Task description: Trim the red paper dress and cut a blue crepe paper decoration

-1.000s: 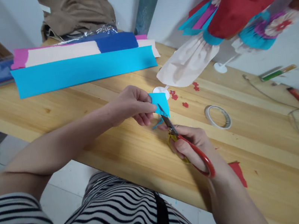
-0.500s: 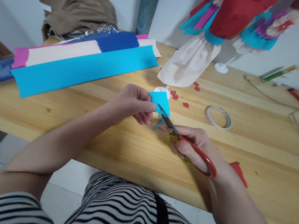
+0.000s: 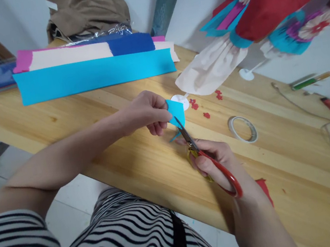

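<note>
Between thumb and fingers, my left hand (image 3: 153, 112) pinches a small blue paper piece (image 3: 176, 110) above the wooden table. My right hand (image 3: 216, 159) is wrapped round the handles of scissors (image 3: 230, 180) with one red and one yellow handle loop. The scissor blades lie across the lower part of the blue piece, close to my left thumb. A thin blue strip (image 3: 175, 136) hangs below the piece, beside the blades.
Folded blue paper (image 3: 95, 77) lies at the back left. Paper-dressed figures (image 3: 271, 6) stand at the back right. A tape roll (image 3: 243, 129), red paper bits (image 3: 206, 115), a red scrap (image 3: 264, 191) and a cable (image 3: 298, 105) lie on the table (image 3: 148, 176).
The blue piece has tilted slightly and its right edge looks more curved. The scissors and my right hand have shifted slightly rightward in view, as has the background.
</note>
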A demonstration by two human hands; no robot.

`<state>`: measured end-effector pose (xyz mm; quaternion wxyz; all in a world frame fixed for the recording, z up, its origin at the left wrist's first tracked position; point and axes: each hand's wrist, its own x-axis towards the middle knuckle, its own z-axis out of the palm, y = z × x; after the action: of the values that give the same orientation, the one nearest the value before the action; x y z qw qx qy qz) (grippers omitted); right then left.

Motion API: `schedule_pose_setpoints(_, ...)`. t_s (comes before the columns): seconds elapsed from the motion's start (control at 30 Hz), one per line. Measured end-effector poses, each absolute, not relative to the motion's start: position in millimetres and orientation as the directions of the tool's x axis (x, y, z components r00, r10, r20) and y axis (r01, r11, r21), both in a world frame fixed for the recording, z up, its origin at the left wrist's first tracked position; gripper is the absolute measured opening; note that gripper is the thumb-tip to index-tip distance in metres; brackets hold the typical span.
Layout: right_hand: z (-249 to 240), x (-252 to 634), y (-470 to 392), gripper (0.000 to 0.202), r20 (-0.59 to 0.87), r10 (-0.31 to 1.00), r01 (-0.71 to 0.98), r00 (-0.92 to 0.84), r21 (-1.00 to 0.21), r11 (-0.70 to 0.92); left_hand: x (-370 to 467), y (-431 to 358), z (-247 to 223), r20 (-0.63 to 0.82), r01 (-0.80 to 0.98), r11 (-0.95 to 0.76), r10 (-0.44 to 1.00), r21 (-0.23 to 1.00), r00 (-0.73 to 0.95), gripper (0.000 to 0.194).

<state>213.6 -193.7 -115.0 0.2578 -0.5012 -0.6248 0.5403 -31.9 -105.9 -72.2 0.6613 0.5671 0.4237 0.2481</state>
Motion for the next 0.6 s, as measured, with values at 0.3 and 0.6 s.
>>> schedule_pose_setpoints(0.3,-118.1,215.6,-194.3,0.068,-0.220,0.900,0.337,-0.377,-0.937,-0.088,-31.9,-106.0,-70.2,-0.276,0.162,0.224,0.813,0.961,0.514,0.025)
schedule_pose_setpoints(0.6,-119.0,210.0,-194.7,0.061,-0.176,0.915,0.298,-0.363,-0.952,-0.065,-29.4,-107.3,-72.0,-0.306,0.140,0.274,0.810,0.952,0.501,0.023)
